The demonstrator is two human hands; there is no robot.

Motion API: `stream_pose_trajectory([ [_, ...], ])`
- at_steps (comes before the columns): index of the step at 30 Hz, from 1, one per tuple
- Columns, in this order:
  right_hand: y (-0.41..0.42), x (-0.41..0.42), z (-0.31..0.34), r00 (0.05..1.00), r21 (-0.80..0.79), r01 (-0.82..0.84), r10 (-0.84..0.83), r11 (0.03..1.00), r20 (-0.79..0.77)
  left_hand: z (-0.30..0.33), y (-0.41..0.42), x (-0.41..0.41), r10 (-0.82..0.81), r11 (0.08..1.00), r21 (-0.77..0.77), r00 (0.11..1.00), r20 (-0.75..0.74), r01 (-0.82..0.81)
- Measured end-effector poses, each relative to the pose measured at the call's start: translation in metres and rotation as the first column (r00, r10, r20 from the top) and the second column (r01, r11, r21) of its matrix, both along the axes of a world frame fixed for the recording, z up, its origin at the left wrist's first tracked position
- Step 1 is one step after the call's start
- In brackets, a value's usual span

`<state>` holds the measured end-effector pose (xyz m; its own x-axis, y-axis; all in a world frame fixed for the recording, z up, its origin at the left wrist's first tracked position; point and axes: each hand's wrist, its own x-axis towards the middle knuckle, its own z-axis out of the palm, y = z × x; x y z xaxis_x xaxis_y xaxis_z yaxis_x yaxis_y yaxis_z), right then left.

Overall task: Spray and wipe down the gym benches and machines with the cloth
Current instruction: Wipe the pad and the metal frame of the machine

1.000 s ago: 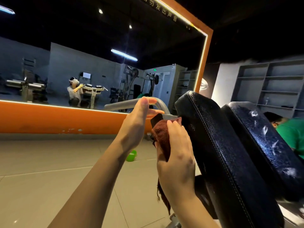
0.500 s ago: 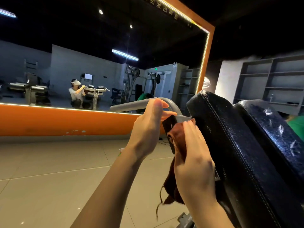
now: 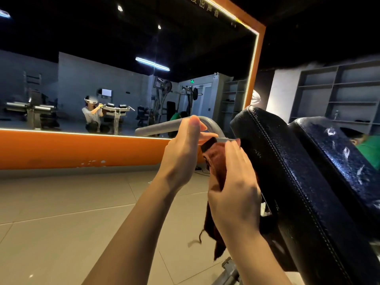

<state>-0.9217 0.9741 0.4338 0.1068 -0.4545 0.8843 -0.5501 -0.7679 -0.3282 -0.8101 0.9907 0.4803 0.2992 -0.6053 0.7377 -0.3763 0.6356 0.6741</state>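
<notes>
A grey metal handle bar [image 3: 156, 128] curves out from beside a black padded machine cushion [image 3: 287, 171]. My left hand [image 3: 183, 153] is wrapped around the bar near its bend. My right hand [image 3: 234, 184] holds a dark red cloth [image 3: 216, 161] against the side of the cushion and the bar's mount; the cloth's frayed tail hangs down below my wrist. A second black pad [image 3: 339, 161] with white spray flecks stands to the right. No spray bottle shows.
An orange-framed wall mirror [image 3: 123, 79] fills the left, reflecting me crouched at the machine and other gym equipment. Beige tiled floor [image 3: 61, 223] spreads below. Grey shelving [image 3: 339, 95] lines the right wall. A person in a green shirt [image 3: 370, 151] crouches behind the pads.
The view has shifted so hands and pads sit further right and lower. My right hand with the cloth has slid a little down the cushion's side; the left hand keeps its grip.
</notes>
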Motion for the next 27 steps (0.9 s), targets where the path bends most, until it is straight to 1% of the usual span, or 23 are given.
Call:
stream_pose_trajectory([
  [3,0.000,-0.002,-0.010,0.999,-0.055,0.013,-0.011,0.998,0.047,0.001,0.000,-0.001,0.009,1.000,0.008,1.000,0.001,-0.009],
  [8,-0.006,0.011,0.033,0.999,0.009,0.031,-0.031,0.999,0.010,0.002,0.003,-0.002,0.024,1.000,0.014,0.999,0.021,-0.024],
  [10,-0.011,0.016,0.040,0.999,-0.007,0.046,-0.046,0.999,0.004,0.002,0.004,-0.003,0.007,1.000,0.011,1.000,0.015,-0.007],
  [11,-0.013,0.016,0.038,0.999,-0.042,0.046,-0.045,0.998,0.011,0.002,0.004,-0.003,0.011,1.000,0.010,1.000,0.020,-0.012],
  [14,-0.015,0.007,0.012,1.000,-0.138,0.001,0.003,0.990,0.029,0.002,0.004,-0.002,0.033,0.999,0.014,0.999,0.023,-0.034],
  [17,-0.010,-0.010,-0.009,0.999,-0.232,-0.041,0.047,0.972,0.021,0.002,0.006,-0.006,0.049,0.999,0.016,0.999,-0.016,-0.048],
  [19,-0.007,-0.021,-0.013,0.995,-0.240,-0.099,0.098,0.966,-0.015,0.002,0.008,-0.010,0.071,0.997,0.011,0.997,-0.034,-0.070],
  [20,-0.005,-0.026,-0.012,0.989,-0.207,-0.147,0.149,0.967,-0.006,0.003,0.009,-0.012,0.080,0.997,0.010,0.996,-0.036,-0.080],
  [21,-0.002,-0.032,-0.008,0.977,-0.141,-0.202,0.210,0.969,0.039,0.003,0.010,-0.013,0.083,0.997,0.009,0.996,-0.036,-0.082],
  [23,0.008,-0.045,0.004,0.931,0.007,-0.304,0.295,0.953,0.213,0.004,0.011,-0.013,0.088,0.996,0.006,0.996,-0.026,-0.087],
  [24,0.015,-0.052,0.014,0.900,0.045,-0.336,0.307,0.941,0.308,0.004,0.012,-0.014,0.090,0.996,0.007,0.996,-0.022,-0.090],
  [25,0.021,-0.058,0.027,0.865,0.045,-0.358,0.313,0.933,0.391,0.004,0.012,-0.015,0.093,0.996,0.011,0.995,-0.024,-0.093],
  [26,0.025,-0.064,0.041,0.838,0.004,-0.348,0.310,0.937,0.449,0.004,0.013,-0.015,0.096,0.995,0.014,0.995,-0.028,-0.096],
  [27,0.027,-0.071,0.058,0.833,-0.070,-0.293,0.291,0.953,0.471,0.004,0.013,-0.016,0.094,0.996,0.015,0.995,-0.033,-0.093],
])
